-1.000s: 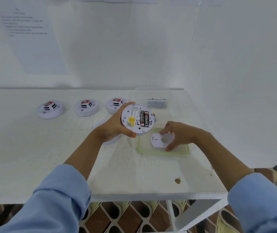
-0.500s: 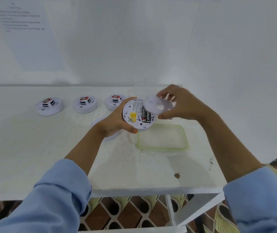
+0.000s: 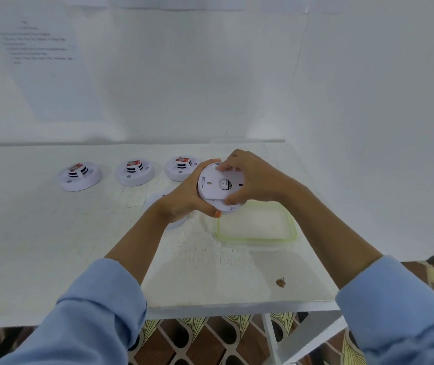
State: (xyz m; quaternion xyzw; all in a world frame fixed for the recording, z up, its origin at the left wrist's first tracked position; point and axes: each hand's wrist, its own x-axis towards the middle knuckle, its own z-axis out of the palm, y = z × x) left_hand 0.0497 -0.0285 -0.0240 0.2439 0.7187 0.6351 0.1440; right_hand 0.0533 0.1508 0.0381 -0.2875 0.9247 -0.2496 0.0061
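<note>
Now the left hand [image 3: 184,204] grips the smoke detector [image 3: 230,209], fingers curled, while the right hand [image 3: 258,180] pinches its back cover [image 3: 218,185]. Misaligned, it could jam or pop off.

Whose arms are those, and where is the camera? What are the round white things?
No machine here: these are a person's own arms in blue sleeves. The camera sits on their head and looks down, so you see what they see. The left hand and the right hand both grip one round white smoke alarm, its back facing the camera. Three more alarms stand in a row on the white table. A clear lid with a green rim lies near the hands.
</note>
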